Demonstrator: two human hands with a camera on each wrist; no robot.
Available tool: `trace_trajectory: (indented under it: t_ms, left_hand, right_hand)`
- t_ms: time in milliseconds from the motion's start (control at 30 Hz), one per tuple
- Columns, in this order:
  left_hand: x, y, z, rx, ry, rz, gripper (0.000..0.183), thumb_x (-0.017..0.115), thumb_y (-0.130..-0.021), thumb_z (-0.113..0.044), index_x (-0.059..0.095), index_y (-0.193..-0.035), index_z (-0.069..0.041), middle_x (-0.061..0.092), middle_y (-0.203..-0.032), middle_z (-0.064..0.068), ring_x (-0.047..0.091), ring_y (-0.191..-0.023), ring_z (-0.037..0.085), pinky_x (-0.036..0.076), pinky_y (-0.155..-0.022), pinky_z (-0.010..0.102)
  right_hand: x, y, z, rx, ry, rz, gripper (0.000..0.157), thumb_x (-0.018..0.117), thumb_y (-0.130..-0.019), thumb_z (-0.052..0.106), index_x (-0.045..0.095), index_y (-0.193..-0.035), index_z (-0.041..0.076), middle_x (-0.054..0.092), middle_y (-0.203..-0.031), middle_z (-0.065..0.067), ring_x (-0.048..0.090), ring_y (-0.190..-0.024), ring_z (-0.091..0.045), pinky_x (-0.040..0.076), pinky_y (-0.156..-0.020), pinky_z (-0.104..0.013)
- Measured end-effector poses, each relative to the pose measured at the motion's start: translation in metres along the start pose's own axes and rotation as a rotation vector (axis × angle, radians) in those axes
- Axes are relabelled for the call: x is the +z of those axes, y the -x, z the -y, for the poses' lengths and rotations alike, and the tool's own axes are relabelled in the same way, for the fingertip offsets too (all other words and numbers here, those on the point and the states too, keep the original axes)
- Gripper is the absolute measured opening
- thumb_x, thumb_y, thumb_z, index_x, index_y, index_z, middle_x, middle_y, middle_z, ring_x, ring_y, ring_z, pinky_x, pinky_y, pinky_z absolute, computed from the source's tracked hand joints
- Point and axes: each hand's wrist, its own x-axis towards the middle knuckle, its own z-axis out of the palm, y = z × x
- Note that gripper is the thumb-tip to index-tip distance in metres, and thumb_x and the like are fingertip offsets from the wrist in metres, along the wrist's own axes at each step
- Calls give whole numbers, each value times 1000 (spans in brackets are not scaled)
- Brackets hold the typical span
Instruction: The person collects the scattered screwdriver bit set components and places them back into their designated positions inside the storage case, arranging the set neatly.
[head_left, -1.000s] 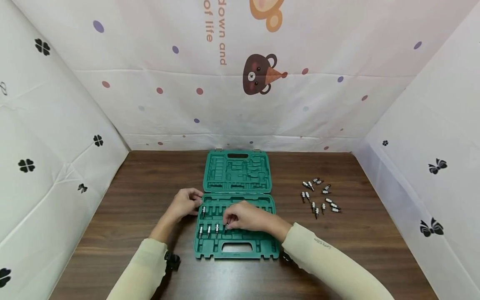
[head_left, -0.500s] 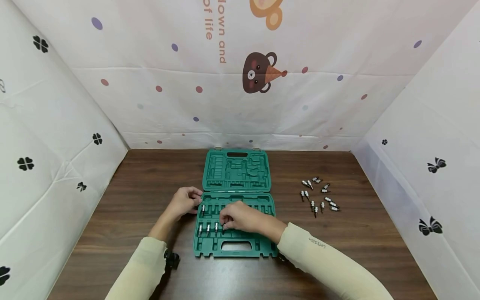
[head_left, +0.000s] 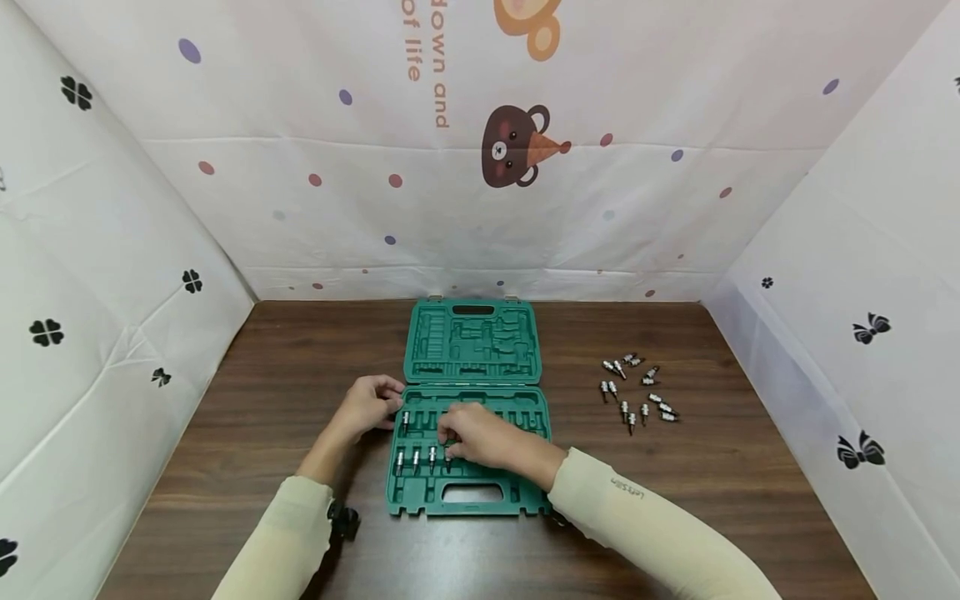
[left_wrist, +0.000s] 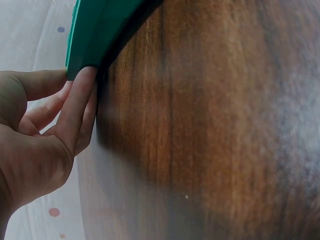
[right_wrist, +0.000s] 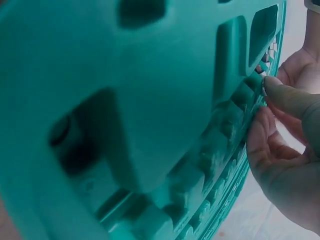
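A green plastic tool case (head_left: 501,497) lies open on the table, its lid (head_left: 472,337) folded back. My left hand (head_left: 372,404) holds the case's left edge; in the left wrist view, thumb and fingers (left_wrist: 80,97) pinch the green rim. Over the lower row of slots, my right hand (head_left: 480,433) pinches a bit socket (head_left: 448,461) standing in its slot, partly covered by the fingertips. To its left sit several bit sockets (head_left: 416,460) in that row, with another bit socket (head_left: 406,421) in the row above. In the right wrist view, thumb and fingers (right_wrist: 285,95) meet at the case's slots.
Several loose bit sockets (head_left: 632,417) lie scattered on the brown wooden table (head_left: 322,342) right of the case. A printed white cloth (head_left: 337,217) rises behind the table and along both sides. Small black devices (head_left: 345,521) are strapped at the wrists.
My right hand has shifted slightly left and the bit socket under its fingertips shows more plainly in its slot. My left hand stays on the case edge.
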Motion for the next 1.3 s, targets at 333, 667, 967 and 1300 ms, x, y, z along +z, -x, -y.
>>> trace_trajectory:
  t_ms: [333, 667, 967, 1300]
  left_hand:
    - [0, -1, 1, -2, 0, -7, 21, 60, -102, -1, 65, -121, 3, 63, -106, 18, 66, -88, 23, 64, -69, 40]
    - [-4, 5, 1, 6, 4, 6, 22, 60, -102, -2, 64, -124, 5, 63, -108, 19, 66, -89, 24, 64, -71, 41]
    - [-3, 5, 3, 10, 7, 4, 22, 60, -102, -1, 63, -123, 6, 62, -106, 20, 65, -88, 24, 64, -69, 41]
    - [1, 0, 3, 8, 5, 10, 22, 60, -102, 0, 63, -123, 4, 63, -106, 17, 65, -88, 23, 64, -70, 40]
  right_hand:
    - [-1, -5, 3, 128, -77, -8, 21, 85, -87, 20, 72, -104, 17, 67, -98, 5, 58, -87, -3, 53, -75, -20]
    - [-4, -12, 9, 135, -57, 3, 22, 88, -82, 20, 73, -97, 16, 67, -91, 3, 56, -78, -3, 52, -69, -19]
    - [-2, -13, 11, 155, -59, -4, 18, 88, -82, 16, 73, -93, 16, 66, -87, 4, 57, -76, -2, 51, -67, -19]
    - [-3, -9, 6, 122, -72, -15, 15, 85, -85, 11, 72, -91, 16, 64, -84, 7, 57, -75, -2, 51, -67, -19]
